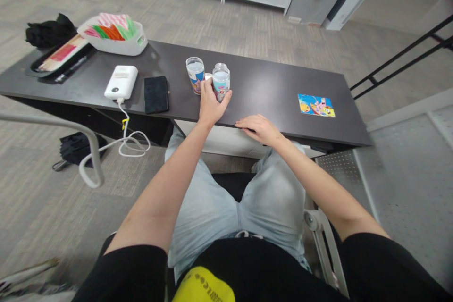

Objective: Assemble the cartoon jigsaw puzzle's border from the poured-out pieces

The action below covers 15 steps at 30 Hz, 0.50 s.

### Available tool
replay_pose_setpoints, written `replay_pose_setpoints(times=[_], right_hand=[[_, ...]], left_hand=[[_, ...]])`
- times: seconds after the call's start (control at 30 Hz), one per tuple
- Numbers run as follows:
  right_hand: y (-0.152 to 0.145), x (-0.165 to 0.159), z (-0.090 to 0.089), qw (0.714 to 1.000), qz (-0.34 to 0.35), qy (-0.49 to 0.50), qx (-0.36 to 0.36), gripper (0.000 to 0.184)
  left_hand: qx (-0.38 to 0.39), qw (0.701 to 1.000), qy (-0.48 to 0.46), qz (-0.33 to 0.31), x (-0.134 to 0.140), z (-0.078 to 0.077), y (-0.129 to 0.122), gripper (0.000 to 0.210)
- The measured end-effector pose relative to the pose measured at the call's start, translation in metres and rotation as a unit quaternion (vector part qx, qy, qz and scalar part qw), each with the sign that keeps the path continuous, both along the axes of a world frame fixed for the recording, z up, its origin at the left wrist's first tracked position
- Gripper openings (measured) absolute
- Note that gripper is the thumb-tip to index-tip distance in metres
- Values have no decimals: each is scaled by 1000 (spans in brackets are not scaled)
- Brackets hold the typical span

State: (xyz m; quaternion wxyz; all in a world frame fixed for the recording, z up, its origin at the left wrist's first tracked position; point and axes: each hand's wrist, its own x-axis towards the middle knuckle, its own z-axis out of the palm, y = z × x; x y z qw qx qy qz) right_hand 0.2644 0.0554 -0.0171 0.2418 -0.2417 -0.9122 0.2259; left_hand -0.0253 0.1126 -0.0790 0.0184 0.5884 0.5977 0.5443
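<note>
My left hand (211, 104) is closed around the near side of a clear, cartoon-printed cup (221, 81), with the thumb on its right and the fingers on its left. The cup stands upright, or nearly so, at the table; whether its base touches is hidden. Just left of it stands a second printed cup (196, 74), clear at the rim. Another clear rim (221, 65) shows behind the held cup, mostly covered, and a small white thing peeks out between the cups. My right hand (261, 128) lies with fingers stretched out on the table's front edge, holding nothing.
On the dark table (269, 85) lie a cartoon card (316, 105), a black phone (156, 95) and a white power bank (121, 82) with its cable hanging down. A white basket (120, 47) and a black tray (38, 71) stand far left. A curved grey bar (92, 151) rises at left.
</note>
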Motion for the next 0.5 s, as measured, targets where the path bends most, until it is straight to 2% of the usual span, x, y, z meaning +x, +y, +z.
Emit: replay_pose_setpoints(times=[0.1, 0.17, 0.23, 0.33, 0.5], right_hand=[[-5, 7, 0, 999, -42, 33, 4, 33], [-1, 4, 0, 990, -78, 112, -18, 26], [11, -4, 6, 965, -109, 236, -46, 21], [39, -24, 26, 925, -106, 363, -32, 40], [78, -61, 63, 957, -38, 287, 31, 63]], left_hand=[[-7, 1000, 6, -19, 1, 5, -3, 78], [-4, 999, 18, -36, 1, 7, -6, 77], [15, 998, 38, -53, 1, 9, -8, 78], [50, 994, 62, -79, 1, 9, -9, 79], [41, 990, 86, -108, 0, 8, -8, 77]])
